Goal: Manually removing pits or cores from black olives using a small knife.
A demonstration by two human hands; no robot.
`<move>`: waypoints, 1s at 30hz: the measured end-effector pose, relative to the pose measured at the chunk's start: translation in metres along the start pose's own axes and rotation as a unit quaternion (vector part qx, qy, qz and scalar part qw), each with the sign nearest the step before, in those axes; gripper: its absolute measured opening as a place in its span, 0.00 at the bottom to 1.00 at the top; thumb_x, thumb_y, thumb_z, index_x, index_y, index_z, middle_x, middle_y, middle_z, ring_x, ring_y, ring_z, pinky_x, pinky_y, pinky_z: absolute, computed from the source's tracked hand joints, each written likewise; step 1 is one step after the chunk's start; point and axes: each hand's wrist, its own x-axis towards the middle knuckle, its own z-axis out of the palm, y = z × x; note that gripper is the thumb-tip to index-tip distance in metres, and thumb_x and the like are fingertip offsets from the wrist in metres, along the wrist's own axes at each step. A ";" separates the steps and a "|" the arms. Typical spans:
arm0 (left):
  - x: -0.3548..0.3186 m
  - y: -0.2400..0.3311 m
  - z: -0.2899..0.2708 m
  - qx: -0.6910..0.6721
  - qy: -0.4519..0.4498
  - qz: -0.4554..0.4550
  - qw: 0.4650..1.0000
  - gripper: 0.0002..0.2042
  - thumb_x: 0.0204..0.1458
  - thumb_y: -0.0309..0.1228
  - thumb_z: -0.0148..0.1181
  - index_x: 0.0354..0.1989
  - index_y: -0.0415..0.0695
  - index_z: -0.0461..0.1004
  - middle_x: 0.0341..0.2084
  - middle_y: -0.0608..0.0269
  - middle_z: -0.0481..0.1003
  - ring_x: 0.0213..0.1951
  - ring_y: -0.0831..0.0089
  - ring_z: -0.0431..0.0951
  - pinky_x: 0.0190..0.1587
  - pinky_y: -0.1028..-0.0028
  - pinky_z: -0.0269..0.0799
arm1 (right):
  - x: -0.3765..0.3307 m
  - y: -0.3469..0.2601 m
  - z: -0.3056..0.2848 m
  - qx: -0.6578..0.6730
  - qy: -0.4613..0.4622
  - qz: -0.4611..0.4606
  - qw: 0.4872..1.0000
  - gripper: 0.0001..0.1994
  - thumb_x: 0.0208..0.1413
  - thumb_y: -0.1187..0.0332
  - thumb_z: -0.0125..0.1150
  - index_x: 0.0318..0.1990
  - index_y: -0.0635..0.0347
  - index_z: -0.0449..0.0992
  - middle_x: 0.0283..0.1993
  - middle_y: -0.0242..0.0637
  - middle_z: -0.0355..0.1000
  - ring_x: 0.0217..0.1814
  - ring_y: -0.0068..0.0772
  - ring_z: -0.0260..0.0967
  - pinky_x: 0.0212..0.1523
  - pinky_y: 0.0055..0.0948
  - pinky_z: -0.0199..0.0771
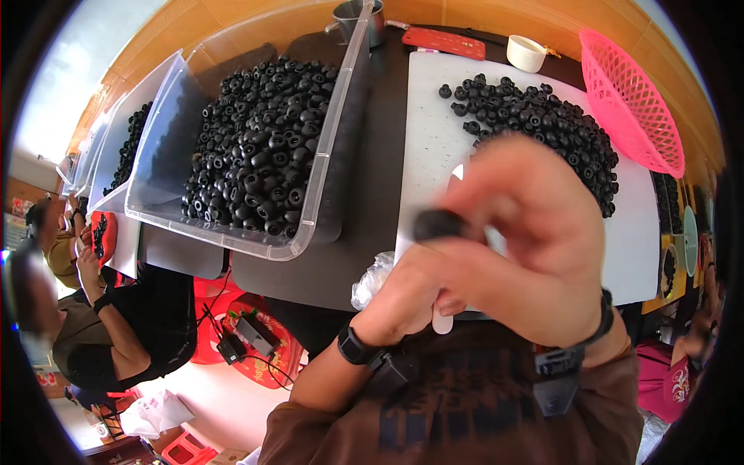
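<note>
My right hand [542, 225], smeared by motion, is raised over the white board [434, 116] and fills its near part. Between its thumb and fingers is a small black rounded piece [438, 225], too blurred to make out finely. My left hand [403, 298] lies just below and partly behind it, close against it, its fingers curled. A pale, round-ended stick [442, 322] pokes out under the curled fingers; the rest of it is hidden. Beyond my hands, a heap of small black rounded pieces with holes [542, 116] covers the board's far right.
A clear plastic bin [298, 244] of similar black pieces stands at left on the dark table [372, 155]. A pink mesh basket [632, 101], white cup [527, 54], red flat case [442, 43] and metal mug [372, 23] line the back. Other people work at both sides.
</note>
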 end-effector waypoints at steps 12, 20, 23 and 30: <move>-0.001 0.003 0.001 -0.148 -0.005 -0.012 0.989 0.11 0.58 0.38 0.42 0.32 0.42 0.63 0.15 0.68 0.58 0.13 0.82 0.55 0.18 0.81 0.54 | -0.001 0.028 -0.047 -0.236 0.065 -0.003 0.970 0.17 0.44 0.78 0.59 0.44 0.63 0.68 0.41 0.31 0.68 0.31 0.12 0.61 0.32 0.13 0.62; 0.007 -0.001 0.006 -0.062 0.009 -0.018 0.998 0.12 0.55 0.40 0.46 0.29 0.42 0.62 0.14 0.68 0.56 0.13 0.81 0.54 0.16 0.79 0.51 | -0.085 0.059 -0.109 -0.246 0.279 0.090 0.924 0.09 0.47 0.74 0.59 0.37 0.63 0.71 0.32 0.27 0.67 0.27 0.13 0.59 0.29 0.14 0.60; 0.007 -0.001 0.009 -0.048 0.010 -0.011 0.999 0.12 0.55 0.39 0.46 0.30 0.42 0.62 0.14 0.68 0.57 0.12 0.81 0.54 0.15 0.79 0.51 | -0.088 0.065 -0.104 -0.329 0.219 0.057 0.917 0.09 0.45 0.75 0.59 0.36 0.63 0.71 0.31 0.33 0.66 0.26 0.21 0.62 0.26 0.18 0.62; 0.006 -0.006 0.007 -0.057 0.003 0.010 0.998 0.13 0.57 0.39 0.45 0.31 0.41 0.62 0.14 0.68 0.56 0.14 0.81 0.53 0.16 0.79 0.51 | -0.089 0.080 -0.118 -0.524 0.304 -0.010 0.795 0.08 0.43 0.75 0.59 0.33 0.64 0.70 0.33 0.41 0.66 0.30 0.42 0.66 0.28 0.31 0.65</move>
